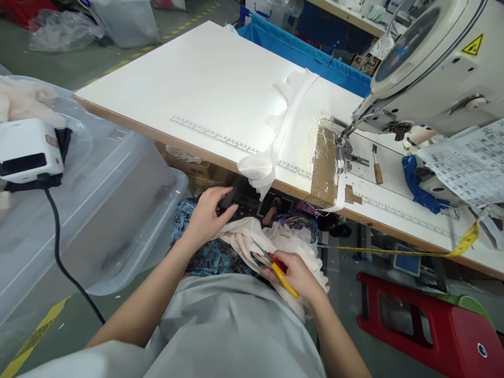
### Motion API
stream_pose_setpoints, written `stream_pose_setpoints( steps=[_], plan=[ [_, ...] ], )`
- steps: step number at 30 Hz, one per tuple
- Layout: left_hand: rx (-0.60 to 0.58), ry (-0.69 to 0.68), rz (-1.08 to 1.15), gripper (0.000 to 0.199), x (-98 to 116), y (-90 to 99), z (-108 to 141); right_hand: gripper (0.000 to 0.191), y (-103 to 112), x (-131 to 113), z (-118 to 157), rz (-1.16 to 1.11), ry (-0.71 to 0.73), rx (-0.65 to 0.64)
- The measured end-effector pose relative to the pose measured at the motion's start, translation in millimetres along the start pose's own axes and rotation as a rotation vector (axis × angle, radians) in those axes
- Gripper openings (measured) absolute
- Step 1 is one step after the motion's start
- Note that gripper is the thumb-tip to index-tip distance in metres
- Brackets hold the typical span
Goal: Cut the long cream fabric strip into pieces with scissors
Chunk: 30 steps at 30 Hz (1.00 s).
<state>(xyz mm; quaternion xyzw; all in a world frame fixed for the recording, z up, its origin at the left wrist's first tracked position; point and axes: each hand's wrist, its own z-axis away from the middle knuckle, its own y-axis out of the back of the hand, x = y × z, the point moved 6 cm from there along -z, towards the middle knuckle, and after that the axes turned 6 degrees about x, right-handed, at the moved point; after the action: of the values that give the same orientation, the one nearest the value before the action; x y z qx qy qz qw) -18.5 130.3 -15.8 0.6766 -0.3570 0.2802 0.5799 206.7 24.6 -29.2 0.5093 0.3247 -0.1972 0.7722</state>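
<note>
Scissors (279,270) fill the right hand (296,272), the empty left hand (205,216) free near the table edge (157,134).

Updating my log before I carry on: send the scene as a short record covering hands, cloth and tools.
Left hand: thumb and fingers apart, nothing visible in its grip
Right hand: holds scissors with red and yellow handles
Pale cloth: bunched over patterned clothing
Table: white, with ruler marks
Fabric strip: across the table, hanging over its front edge
Sewing machine: on the table, right side
Stool: red, on the right
</note>
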Motion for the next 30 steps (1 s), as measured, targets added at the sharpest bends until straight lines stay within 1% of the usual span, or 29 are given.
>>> stream_pose_setpoints(
  steps=[2, 3, 5, 7, 9, 12, 13, 14, 15, 16, 17, 18, 20, 21, 22, 23, 25, 27, 28, 29, 30],
  plan=[
    [0.003, -0.09, 0.057, 0.05, 9.1, -12.2, -19.1, 0.045, -0.6, 2.6, 5.8, -0.07, -0.031, 0.032],
    [-0.022, -0.08, 0.104, 0.048, 11.0, -19.7, -25.3, 0.043, -0.3, 4.0, 8.0, -0.095, -0.047, 0.046],
    [-0.091, 0.034, 0.207, 0.039, 7.2, -34.0, -28.7, 0.038, 1.7, 7.6, 11.8, -0.129, -0.078, 0.069],
    [-0.132, 0.183, 0.267, 0.038, -7.1, -41.2, -19.4, 0.036, 5.0, 12.5, 15.7, -0.152, -0.106, 0.09],
    [-0.105, 0.31, 0.264, 0.039, -32.1, -36.6, -1.7, 0.035, 7.9, 19.1, 19.8, -0.173, -0.134, 0.109],
    [-0.019, 0.463, 0.185, 0.028, -77.8, -14.7, 31.4, 0.034, 7.4, 28.9, 24.1, -0.224, -0.165, 0.113],
    [0.002, 0.503, 0.154, 0.025, -89.6, -6.5, 42.5, 0.034, 5.7, 31.0, 24.3, -0.239, -0.167, 0.106],
    [0.012, 0.533, 0.131, 0.024, -97.0, 0.6, 52.8, 0.034, 3.6, 32.2, 23.7, -0.253, -0.166, 0.097],
    [0.006, 0.552, 0.121, 0.024, -99.0, 5.8, 62.0, 0.034, 1.1, 32.4, 22.4, -0.266, -0.163, 0.084],
    [-0.015, 0.559, 0.125, 0.025, -95.2, 8.8, 69.7, 0.035, -1.4, 31.6, 20.4, -0.275, -0.16, 0.069],
    [-0.066, 0.558, 0.162, 0.027, -85.9, 8.3, 75.9, 0.035, -3.7, 29.9, 17.9, -0.278, -0.16, 0.055],
    [-0.15, 0.552, 0.238, 0.032, -71.7, 4.2, 80.7, 0.036, -5.5, 27.3, 15.2, -0.273, -0.161, 0.041],
    [-0.372, 0.531, 0.455, 0.043, -34.0, -9.2, 87.4, 0.038, -7.1, 19.8, 10.1, -0.237, -0.158, 0.015],
    [-0.464, 0.519, 0.534, 0.046, -15.5, -14.6, 89.2, 0.039, -6.8, 15.2, 8.1, -0.213, -0.151, 0.001],
    [-0.522, 0.498, 0.563, 0.045, -0.1, -17.9, 89.4, 0.039, -6.0, 10.3, 6.5, -0.196, -0.141, -0.012],
    [-0.528, 0.46, 0.533, 0.041, 11.0, -18.5, 87.6, 0.039, -5.0, 5.4, 5.5, -0.187, -0.127, -0.029],
    [-0.418, 0.337, 0.367, 0.032, 22.7, -13.1, 80.0, 0.04, -2.9, -3.1, 4.4, -0.187, -0.097, -0.063],
    [-0.307, 0.228, 0.27, 0.036, 27.9, -6.6, 74.2, 0.042, -2.0, -8.6, 3.9, -0.185, -0.073, -0.102],
    [-0.288, 0.208, 0.285, 0.036, 28.7, -5.2, 73.2, 0.043, -2.1, -10.2, 3.5, -0.18, -0.064, -0.12],
    [-0.303, 0.227, 0.329, 0.036, 28.1, -5.5, 73.3, 0.044, -2.5, -11.2, 2.7, -0.174, -0.059, -0.138],
    [-0.341, 0.277, 0.385, 0.036, 26.7, -7.0, 74.6, 0.045, -2.9, -11.9, 1.7, -0.168, -0.053, -0.154]
  ],
)
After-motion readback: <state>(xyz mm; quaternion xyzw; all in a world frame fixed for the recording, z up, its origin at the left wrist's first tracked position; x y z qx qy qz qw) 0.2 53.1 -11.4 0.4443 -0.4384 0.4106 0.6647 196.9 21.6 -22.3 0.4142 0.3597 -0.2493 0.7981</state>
